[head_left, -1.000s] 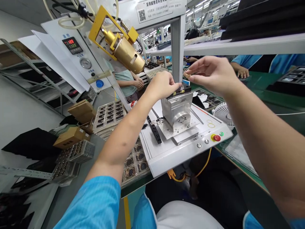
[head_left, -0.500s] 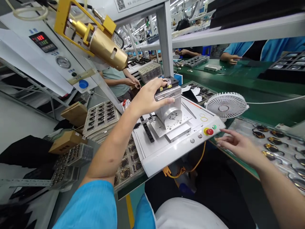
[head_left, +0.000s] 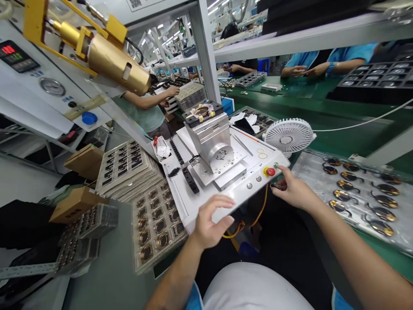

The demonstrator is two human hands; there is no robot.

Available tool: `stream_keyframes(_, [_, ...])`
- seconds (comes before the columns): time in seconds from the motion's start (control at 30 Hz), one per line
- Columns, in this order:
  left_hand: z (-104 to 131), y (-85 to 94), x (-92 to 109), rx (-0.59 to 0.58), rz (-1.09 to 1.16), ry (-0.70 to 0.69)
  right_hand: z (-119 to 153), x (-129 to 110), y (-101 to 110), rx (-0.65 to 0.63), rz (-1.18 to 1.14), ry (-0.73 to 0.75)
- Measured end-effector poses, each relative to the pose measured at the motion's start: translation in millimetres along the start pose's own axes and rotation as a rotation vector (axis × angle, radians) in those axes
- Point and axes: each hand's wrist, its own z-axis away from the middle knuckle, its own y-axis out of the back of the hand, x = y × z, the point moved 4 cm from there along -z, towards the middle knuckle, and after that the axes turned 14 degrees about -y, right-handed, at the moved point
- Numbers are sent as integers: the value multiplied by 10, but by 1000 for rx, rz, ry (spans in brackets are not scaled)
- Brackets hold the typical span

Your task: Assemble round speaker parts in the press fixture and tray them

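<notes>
My left hand (head_left: 211,221) hovers by the front edge of the white machine base (head_left: 206,204), empty, with thumb and fingers apart. On the control panel, the index finger of my right hand (head_left: 293,189) touches the green-ringed button (head_left: 275,165); its other fingers are partly curled below the panel edge. Beside that finger is a red emergency stop button (head_left: 270,172). A metal fixture block (head_left: 211,142) stands on the base, and a round ring-shaped part (head_left: 201,111) lies in its black top holder. Above and to the left hangs a brass-coloured cylinder (head_left: 119,64).
Trays of round parts (head_left: 158,215) lie at left, below stacked trays (head_left: 124,165). A white fan (head_left: 288,135) stands right of the base, near a tray of dark coiled-tail parts (head_left: 348,185). Tweezers (head_left: 242,145) rest on the base. Co-workers sit across the green bench (head_left: 309,103).
My left hand has left the fixture top and come down toward me, uncovering the ring-shaped part. My right hand has moved onto the green-ringed button. The view has shifted to the right.
</notes>
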Motion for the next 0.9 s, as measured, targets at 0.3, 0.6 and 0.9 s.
stream_keyframes(0.3, [917, -832, -579, 173, 659, 568, 1266, -391, -455, -220, -637, 384])
stream_keyframes(0.6, [968, -884, -697, 232, 659, 649, 926, -84, -199, -67, -293, 444])
stream_keyframes(0.9, [1078, -717, -647, 287, 614, 640, -723, 901, 1087, 331, 33, 42])
